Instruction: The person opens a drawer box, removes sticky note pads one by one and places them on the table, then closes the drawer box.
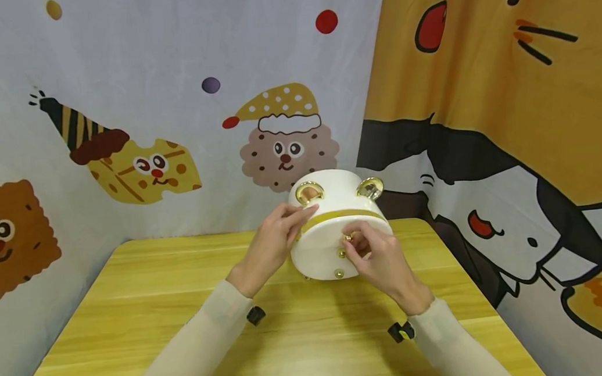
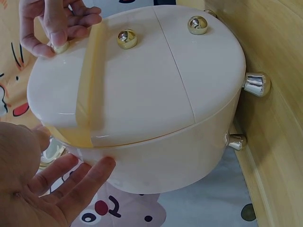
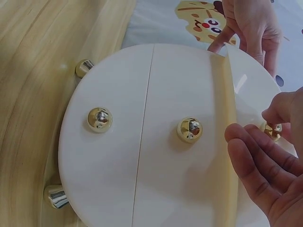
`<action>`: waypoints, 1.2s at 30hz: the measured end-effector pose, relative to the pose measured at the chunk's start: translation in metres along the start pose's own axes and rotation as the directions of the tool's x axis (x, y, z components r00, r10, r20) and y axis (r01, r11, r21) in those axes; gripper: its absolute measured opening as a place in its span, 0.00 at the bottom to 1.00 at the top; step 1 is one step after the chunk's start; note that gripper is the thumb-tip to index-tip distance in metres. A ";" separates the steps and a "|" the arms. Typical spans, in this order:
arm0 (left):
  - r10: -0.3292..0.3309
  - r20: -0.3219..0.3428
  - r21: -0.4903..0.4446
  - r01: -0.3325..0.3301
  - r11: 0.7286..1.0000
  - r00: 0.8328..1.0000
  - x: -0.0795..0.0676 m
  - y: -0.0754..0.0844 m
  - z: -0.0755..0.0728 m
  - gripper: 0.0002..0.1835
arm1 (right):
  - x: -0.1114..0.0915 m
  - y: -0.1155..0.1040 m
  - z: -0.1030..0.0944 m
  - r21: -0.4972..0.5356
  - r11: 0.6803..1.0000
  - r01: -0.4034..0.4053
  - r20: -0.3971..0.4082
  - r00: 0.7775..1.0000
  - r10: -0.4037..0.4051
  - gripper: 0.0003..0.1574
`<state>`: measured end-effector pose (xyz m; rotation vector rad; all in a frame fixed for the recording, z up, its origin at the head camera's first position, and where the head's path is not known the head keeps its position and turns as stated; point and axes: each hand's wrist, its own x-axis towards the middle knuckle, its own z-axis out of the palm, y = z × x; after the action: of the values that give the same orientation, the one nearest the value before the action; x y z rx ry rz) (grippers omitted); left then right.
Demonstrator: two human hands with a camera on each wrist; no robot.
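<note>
A white rounded storage box (image 1: 318, 248) with gold ball knobs, gold feet and two gold ear-like rings stands on the table. My right hand (image 1: 381, 255) pinches the uppermost knob (image 3: 273, 132) between thumb and fingers. The front panel with that knob stands out from the panels beneath, showing a yellowish edge (image 3: 230, 142). My left hand (image 1: 273, 236) touches the box's upper left side, its fingers nearly straight, as the left wrist view shows. Lower down the front are a middle knob (image 2: 127, 39) and a bottom knob (image 2: 197, 25).
The box stands toward the far side of the wooden table (image 1: 211, 334). Behind it hangs a pale curtain (image 1: 176, 57) with cartoon figures, and an orange printed cloth (image 1: 481, 70) hangs at right. One gold ring (image 1: 370, 188) sticks out at the box's upper right.
</note>
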<state>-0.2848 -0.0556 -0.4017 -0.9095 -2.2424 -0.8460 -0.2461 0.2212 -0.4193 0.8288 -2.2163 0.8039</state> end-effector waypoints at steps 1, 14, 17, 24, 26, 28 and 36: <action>0.001 -0.001 -0.001 -0.001 1.000 1.000 0.000 0.000 0.000 0.22 | 0.000 0.000 0.000 0.000 1.000 0.002 0.001 1.000 -0.002 0.19; -0.011 0.014 -0.003 0.011 1.000 1.000 -0.002 -0.001 0.002 0.23 | -0.004 -0.005 -0.004 -0.006 1.000 0.008 0.012 1.000 -0.008 0.19; -0.020 0.026 0.003 0.020 1.000 0.999 -0.002 -0.002 0.001 0.24 | -0.005 -0.006 -0.004 -0.004 1.000 0.014 0.016 1.000 -0.013 0.19; 0.001 0.018 0.024 -0.002 1.000 1.000 -0.002 -0.002 0.001 0.24 | -0.006 -0.008 -0.007 -0.002 1.000 0.023 0.017 1.000 -0.023 0.20; 0.002 0.020 0.027 -0.003 1.000 1.000 -0.002 -0.002 0.001 0.24 | -0.007 -0.008 -0.008 -0.003 1.000 0.021 0.018 1.000 -0.021 0.20; -0.001 0.022 0.027 0.000 1.000 1.000 -0.002 -0.001 0.001 0.24 | -0.007 -0.009 -0.008 -0.005 1.000 0.019 0.022 1.000 -0.019 0.21; -0.006 0.019 0.017 0.005 1.000 1.000 -0.003 -0.001 0.002 0.24 | -0.008 -0.011 -0.010 -0.011 1.000 0.029 0.023 0.999 -0.028 0.21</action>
<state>-0.2843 -0.0557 -0.4049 -0.9079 -2.2661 -0.8228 -0.2296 0.2244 -0.4156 0.8658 -2.2218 0.7713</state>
